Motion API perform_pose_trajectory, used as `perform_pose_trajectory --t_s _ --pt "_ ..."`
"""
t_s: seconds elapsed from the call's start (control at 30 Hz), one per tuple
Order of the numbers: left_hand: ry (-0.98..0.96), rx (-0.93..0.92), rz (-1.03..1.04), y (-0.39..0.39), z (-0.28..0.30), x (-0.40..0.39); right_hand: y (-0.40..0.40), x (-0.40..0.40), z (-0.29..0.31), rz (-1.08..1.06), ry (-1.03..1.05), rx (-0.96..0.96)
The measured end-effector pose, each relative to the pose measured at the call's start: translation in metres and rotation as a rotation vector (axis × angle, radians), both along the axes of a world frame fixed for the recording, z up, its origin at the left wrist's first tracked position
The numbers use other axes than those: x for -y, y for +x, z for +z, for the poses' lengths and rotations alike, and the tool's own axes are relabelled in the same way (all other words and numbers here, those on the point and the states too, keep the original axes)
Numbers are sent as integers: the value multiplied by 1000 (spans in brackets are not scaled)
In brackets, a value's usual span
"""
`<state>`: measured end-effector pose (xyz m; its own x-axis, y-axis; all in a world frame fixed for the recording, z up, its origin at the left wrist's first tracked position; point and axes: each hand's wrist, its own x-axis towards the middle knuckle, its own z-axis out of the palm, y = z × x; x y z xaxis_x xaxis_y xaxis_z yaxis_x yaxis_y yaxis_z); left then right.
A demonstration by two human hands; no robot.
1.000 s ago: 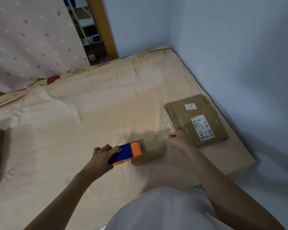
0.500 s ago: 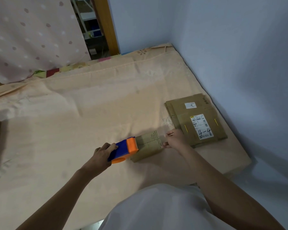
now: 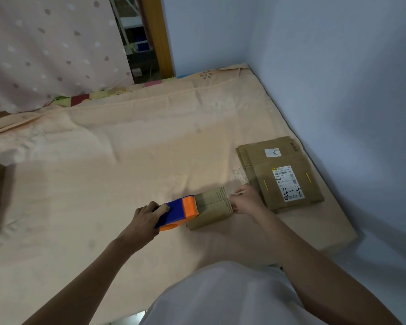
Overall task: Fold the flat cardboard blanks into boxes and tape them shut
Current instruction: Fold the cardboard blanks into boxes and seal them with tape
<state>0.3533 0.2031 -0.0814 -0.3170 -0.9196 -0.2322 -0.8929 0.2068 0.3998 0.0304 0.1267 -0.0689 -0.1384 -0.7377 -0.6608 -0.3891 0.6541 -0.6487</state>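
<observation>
Head view: small folded box [image 3: 211,208] sits on the mattress [image 3: 103,184] near its right edge, just beside the stack of flat blanks [image 3: 279,174]. Left hand [image 3: 148,219] clenched around the blue-orange tape dispenser [image 3: 177,213], whose orange end touches the box's left end. Right hand [image 3: 246,201] fingers pinch the box's right end.

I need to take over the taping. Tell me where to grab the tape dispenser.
Grab the tape dispenser by its blue body, from the left end, as the left hand does now. The orange toothed end lies against the small box, so keep fingers off it.
</observation>
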Motion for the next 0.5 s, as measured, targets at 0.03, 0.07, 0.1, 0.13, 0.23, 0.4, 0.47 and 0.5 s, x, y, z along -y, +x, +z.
perform_pose_trajectory --t_s 0.03,0.07,0.1,0.13,0.23,0.4,0.47,0.5 --pt "-2 7 -8 0 1 1 2 -1 0 58 8 -21" --pt "-3 12 -15 1 1 1 5 -3 1 100 11 -46" --pt "-2 16 -18 1 2 2 8 -6 2 127 2 -73" --pt "-2 19 -18 1 2 2 10 -9 1 145 -18 -103" --pt "-10 28 -28 1 6 2 12 -17 -4 177 -83 -196" --pt "-54 65 -52 5 20 4 14 -21 -9 182 -168 -234" --pt "-87 84 -46 11 27 4 17 -22 -11 213 -184 -246" --pt "-94 91 -40 14 31 4 18 -22 -11 236 -190 -254"
